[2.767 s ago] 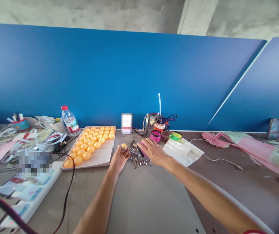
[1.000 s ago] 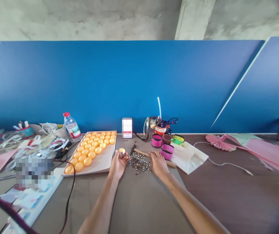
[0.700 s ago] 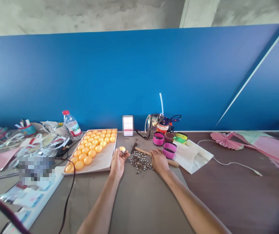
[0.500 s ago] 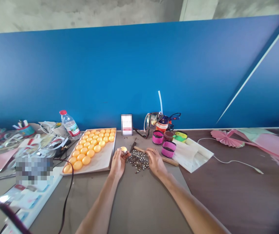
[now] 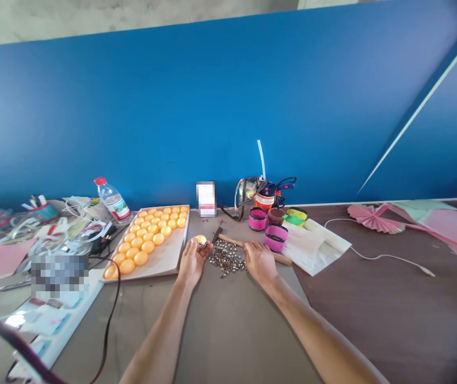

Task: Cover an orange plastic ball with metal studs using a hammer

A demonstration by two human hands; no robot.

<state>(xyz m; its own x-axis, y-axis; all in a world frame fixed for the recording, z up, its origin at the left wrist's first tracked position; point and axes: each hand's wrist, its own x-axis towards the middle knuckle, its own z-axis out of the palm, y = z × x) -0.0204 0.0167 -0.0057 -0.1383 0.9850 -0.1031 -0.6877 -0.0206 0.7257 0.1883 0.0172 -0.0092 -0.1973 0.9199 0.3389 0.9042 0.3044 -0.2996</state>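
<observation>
left hand (image 5: 191,260) cupped around orange ball (image 5: 200,240) | right hand (image 5: 258,261) loosely open, empty, fingertips at stud pile (image 5: 225,258) | hammer (image 5: 248,247) just behind

I can read nothing here: the label (image 5: 118,209) on the water bottle (image 5: 110,196) is too small, the card (image 5: 206,198) at the wall (image 5: 212,106) blurred.

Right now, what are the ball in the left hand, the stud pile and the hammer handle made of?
Ball: likely plastic, smooth glossy orange shell.
Stud pile: looks metal, small silvery glints.
Hammer handle: probably wood, matte tan, bare.
</observation>
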